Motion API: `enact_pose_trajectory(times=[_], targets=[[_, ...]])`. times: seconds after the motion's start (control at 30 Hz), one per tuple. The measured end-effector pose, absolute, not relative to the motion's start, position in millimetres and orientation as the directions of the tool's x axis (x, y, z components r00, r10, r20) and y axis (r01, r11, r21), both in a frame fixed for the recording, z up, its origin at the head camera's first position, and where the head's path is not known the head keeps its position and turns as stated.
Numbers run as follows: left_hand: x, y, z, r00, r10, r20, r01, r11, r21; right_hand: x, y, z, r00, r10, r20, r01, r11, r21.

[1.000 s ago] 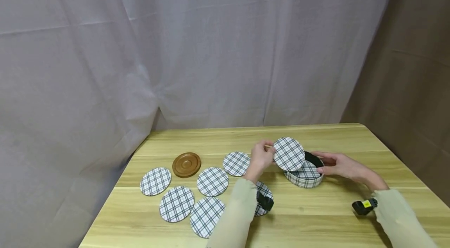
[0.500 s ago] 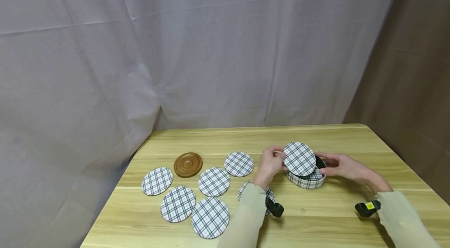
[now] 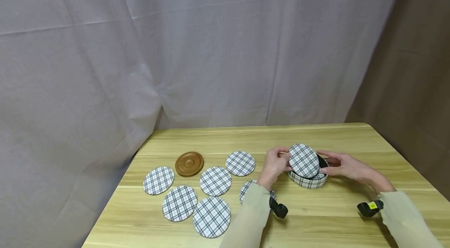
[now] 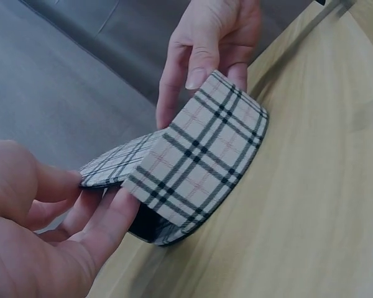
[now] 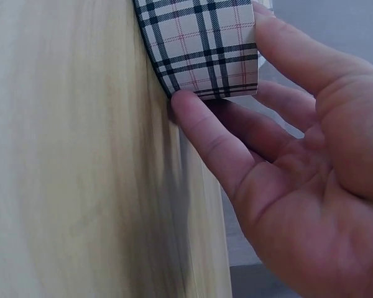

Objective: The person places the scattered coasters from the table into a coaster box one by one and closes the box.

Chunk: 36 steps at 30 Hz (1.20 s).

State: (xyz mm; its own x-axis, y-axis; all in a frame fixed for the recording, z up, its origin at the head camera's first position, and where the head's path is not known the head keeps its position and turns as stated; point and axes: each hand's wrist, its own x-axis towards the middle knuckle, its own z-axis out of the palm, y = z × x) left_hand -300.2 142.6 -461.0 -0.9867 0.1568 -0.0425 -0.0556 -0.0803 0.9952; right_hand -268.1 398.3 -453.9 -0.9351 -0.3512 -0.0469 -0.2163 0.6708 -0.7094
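My left hand (image 3: 275, 165) pinches a round plaid coaster (image 3: 304, 160) by its left edge, thumb on top and fingers beneath, as the left wrist view (image 4: 115, 162) shows. The coaster is tilted over a round plaid coaster holder (image 3: 307, 182) with a dark inside. Another plaid coaster (image 3: 319, 176) shows partly inside the holder. My right hand (image 3: 346, 166) grips the holder's right side, its thumb at the rim. In the right wrist view, the fingers of the right hand (image 5: 292, 143) wrap the holder's wall (image 5: 205, 49). The tilted coaster hides much of the holder's opening.
Several plaid coasters (image 3: 215, 181) lie flat and spread out on the left half of the wooden table (image 3: 316, 228). A brown round wooden disc (image 3: 189, 164) lies behind them. The left forearm partly covers one coaster (image 3: 247, 187). A grey curtain (image 3: 218, 52) hangs behind the table.
My left hand has carried the coaster rightward and down, from beside the holder to over its opening. The right hand keeps its grip on the holder.
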Motion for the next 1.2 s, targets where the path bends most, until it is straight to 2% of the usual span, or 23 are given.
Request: enact_pose_trajectory(times=[0.23, 0.4, 0.67, 0.93, 1.2], targets=[[-294.2, 144.7, -460.3, -0.978, 0.199, -0.058, -0.079, -0.096, 0.992, -268.2, 397.8, -453.7, -0.934, -0.354, -0.043, -0.225, 0.677, -0.701], [-291.6, 142.6, -460.8, -0.975, 0.219, -0.037, -0.052, -0.065, 0.997, -268.9, 397.8, -453.1, -0.928, -0.370, -0.036, -0.237, 0.661, -0.712], [-290.4, 140.6, -455.9, -0.980, 0.194, 0.035, 0.089, 0.275, 0.957, -266.5, 398.7, -455.3, -0.922, -0.386, -0.008, -0.256, 0.627, -0.736], [-292.1, 123.4, -443.0, -0.960, 0.270, 0.078, 0.168, 0.329, 0.929, -267.8, 399.3, -455.6, -0.919, -0.393, -0.015, -0.240, 0.591, -0.770], [-284.1, 97.3, -422.8, -0.921, 0.381, 0.083, 0.258, 0.437, 0.862, -266.7, 400.1, -454.9, -0.922, -0.387, -0.002, -0.258, 0.618, -0.743]])
